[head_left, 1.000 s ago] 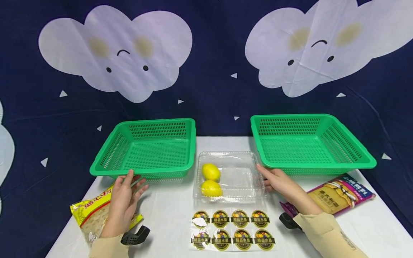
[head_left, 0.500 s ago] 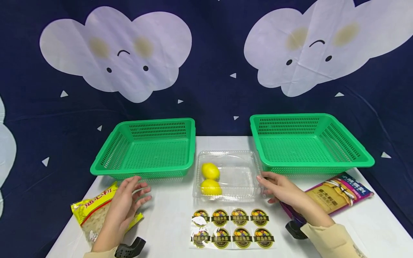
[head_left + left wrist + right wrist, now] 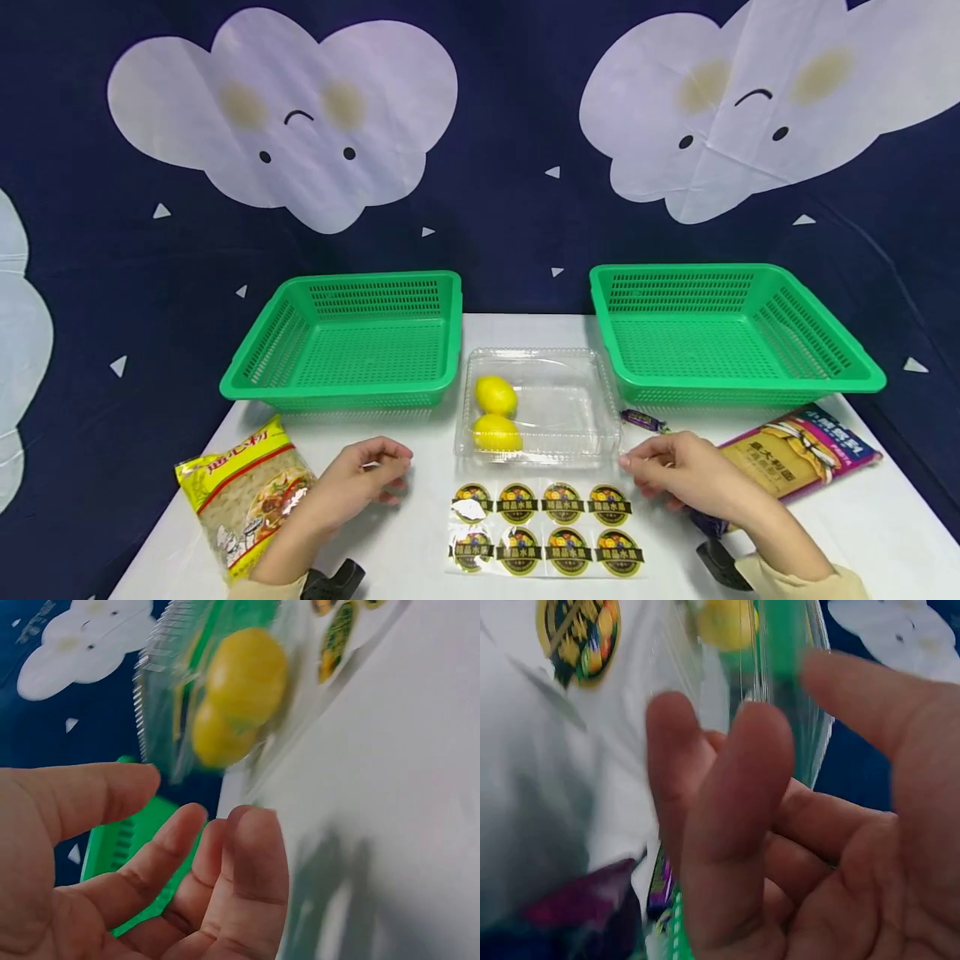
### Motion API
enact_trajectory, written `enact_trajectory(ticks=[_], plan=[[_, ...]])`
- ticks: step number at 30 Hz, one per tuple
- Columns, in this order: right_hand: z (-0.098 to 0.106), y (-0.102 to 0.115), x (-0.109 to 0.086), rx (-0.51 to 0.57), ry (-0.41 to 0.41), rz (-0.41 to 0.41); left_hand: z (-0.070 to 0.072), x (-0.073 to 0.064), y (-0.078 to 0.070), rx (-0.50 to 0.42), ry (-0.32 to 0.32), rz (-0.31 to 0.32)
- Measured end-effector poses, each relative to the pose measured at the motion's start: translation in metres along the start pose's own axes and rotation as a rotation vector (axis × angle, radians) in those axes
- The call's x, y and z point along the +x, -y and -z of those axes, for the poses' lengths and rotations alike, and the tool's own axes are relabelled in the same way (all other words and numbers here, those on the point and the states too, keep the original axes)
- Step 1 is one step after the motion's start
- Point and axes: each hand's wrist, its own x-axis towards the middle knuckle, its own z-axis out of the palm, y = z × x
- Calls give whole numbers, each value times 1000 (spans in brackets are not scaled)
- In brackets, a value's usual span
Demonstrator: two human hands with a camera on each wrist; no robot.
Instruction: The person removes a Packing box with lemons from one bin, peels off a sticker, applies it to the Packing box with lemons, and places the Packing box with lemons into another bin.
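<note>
A clear plastic box (image 3: pixel 566 408) lies in the middle of the table with two lemons, a rear one (image 3: pixel 496 396) and a front one (image 3: pixel 497 434), at its left end. Left of the box, my left hand (image 3: pixel 360 487) hovers with loosely bent fingers and nothing in them. My right hand (image 3: pixel 690 477) hangs off the box's front right corner, fingers loosely curled round nothing. Behind it lies a small purple wrapped sweet (image 3: pixel 642 420). In front of the box lies a sheet of round fruit stickers (image 3: pixel 546 531).
Two green baskets stand at the back, a left one (image 3: pixel 341 392) and a right one (image 3: pixel 738 387). A yellow food bag (image 3: pixel 251 492) lies at the left, partly behind my left forearm. A purple pasta packet (image 3: pixel 806 450) lies at the right.
My left hand has moved right and nearer to me, off the yellow bag. My right hand has drawn back from the box's right side, and the purple sweet now shows.
</note>
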Motion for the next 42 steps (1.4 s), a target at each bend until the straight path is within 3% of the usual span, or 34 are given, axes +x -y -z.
enact_trajectory(ticks=[4,7,12,23,27,34,42], plan=[[-19,10,-6,-74,48,43,-12,3,1,61,49,-17],[-29,18,-8,-95,78,58,-19,5,2,81,61,5],[-33,22,-5,-111,32,64,-27,7,5,119,51,38],[-26,10,10,-9,-136,-65,-32,8,6,124,20,56],[-23,7,13,51,-149,-60,-32,8,7,116,18,55],[-17,0,19,270,-128,-35,-30,9,8,113,26,31],[-22,-5,20,326,-219,-45,-28,9,10,111,59,26]])
